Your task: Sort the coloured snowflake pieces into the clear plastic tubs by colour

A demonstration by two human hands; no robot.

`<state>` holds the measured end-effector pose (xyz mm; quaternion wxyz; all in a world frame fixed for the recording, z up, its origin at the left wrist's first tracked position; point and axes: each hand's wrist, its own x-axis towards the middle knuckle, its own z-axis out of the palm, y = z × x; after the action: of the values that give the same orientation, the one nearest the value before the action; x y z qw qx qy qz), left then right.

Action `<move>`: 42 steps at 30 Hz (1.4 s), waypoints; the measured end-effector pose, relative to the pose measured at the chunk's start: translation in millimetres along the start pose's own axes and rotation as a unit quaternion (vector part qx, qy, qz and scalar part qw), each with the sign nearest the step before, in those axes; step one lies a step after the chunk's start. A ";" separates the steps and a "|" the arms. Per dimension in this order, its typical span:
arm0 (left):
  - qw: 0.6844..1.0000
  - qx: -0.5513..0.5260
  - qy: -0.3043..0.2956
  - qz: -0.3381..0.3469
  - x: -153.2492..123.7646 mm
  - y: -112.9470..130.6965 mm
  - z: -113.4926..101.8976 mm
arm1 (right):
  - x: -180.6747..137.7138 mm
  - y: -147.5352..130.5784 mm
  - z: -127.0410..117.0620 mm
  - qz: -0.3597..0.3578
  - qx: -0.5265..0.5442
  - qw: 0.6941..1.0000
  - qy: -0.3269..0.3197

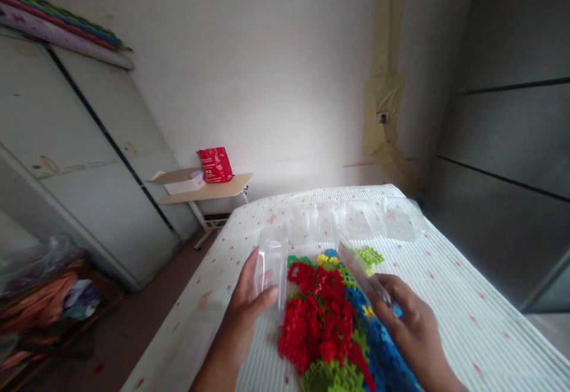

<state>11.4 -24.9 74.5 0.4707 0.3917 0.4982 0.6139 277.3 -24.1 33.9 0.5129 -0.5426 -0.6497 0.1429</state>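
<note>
Head view suggested that such thin plastic wanted a light, even grip, clear of the red pieces [318, 312] and blue pieces [378, 347] heaped on the white cover [458, 309] between the hands. The left hand [247, 303] reached forward, thumb and fingers wrapped around a clear box [272, 249]. The right hand [412, 321], back uppermost, angled inward, its fingers pinching the near end of a tilted clear piece [356, 266].
</note>
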 end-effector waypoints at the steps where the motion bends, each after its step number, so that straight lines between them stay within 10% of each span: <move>1: 0.999 -0.036 0.004 -0.017 6.3 0.5 -2.5 | 0.1 -0.4 0.0 0.001 0.002 1.000 0.000; 13: 0.946 -0.273 0.129 -0.115 99.4 -29.9 -9.2 | 1.6 -1.4 -3.5 -0.004 0.003 0.999 0.034; 27: 0.954 -0.102 0.263 -0.102 116.7 -55.2 -26.1 | 0.4 0.1 -5.3 -0.004 0.006 0.999 0.031; 35: 0.940 0.028 0.338 0.038 117.1 -53.1 -47.8 | 0.7 -2.0 -6.9 -0.028 0.007 0.999 0.038; 42: 0.939 0.146 0.309 0.034 119.2 -59.7 -65.7 | 2.0 -6.8 -7.1 -0.043 0.011 0.998 0.044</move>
<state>-69.7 78.1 4.4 0.2105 0.2636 0.6896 0.6409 279.6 -27.6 43.0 0.5524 -0.5143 -0.6477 0.1043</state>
